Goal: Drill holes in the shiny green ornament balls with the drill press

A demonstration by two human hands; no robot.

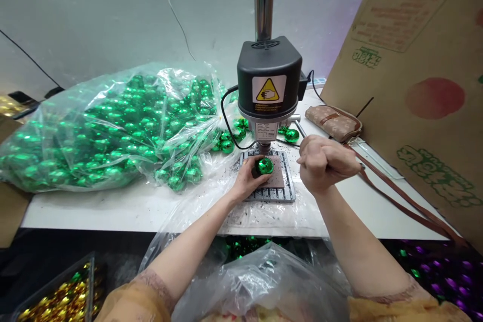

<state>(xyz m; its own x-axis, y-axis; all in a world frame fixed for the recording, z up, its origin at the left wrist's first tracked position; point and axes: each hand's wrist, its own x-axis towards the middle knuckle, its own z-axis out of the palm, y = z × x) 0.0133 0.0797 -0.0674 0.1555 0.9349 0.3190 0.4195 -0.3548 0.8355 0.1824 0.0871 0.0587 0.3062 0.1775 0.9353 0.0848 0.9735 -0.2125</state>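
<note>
the green ball [265, 165] sits on a square pad [278, 179], right under the chuck [263, 148] of a drill press [269, 78]. the left hand [247, 178] holds it from the side, thumb along the near edge and fingers toward the far edge, likely because something round would otherwise roll. that grip leaves the top of the ball bare below the chuck and seems to keep the wrist low, out to the side. whether the chuck touches the ball, i cannot tell.

the right hand [325, 161] is closed in a fist around the end of the lever [301, 130], which comes out of the machine on that side; the grip itself is hidden inside the fingers. so one hand steadies and the other has the lever, each on its own side of the press.

the pad lies on the slotted base [290, 191], probably to give the ball a flat seat over the grooves. dark flecks are scattered on the surface [94, 211] around it. a big clear bag [113, 126] full of green balls lies left of the press, within easy reach of the left hand, i'd say. a few loose balls [292, 135] rest behind the base, and a purse [334, 122] sits beside the cardboard box [433, 60], off to the right.
</note>
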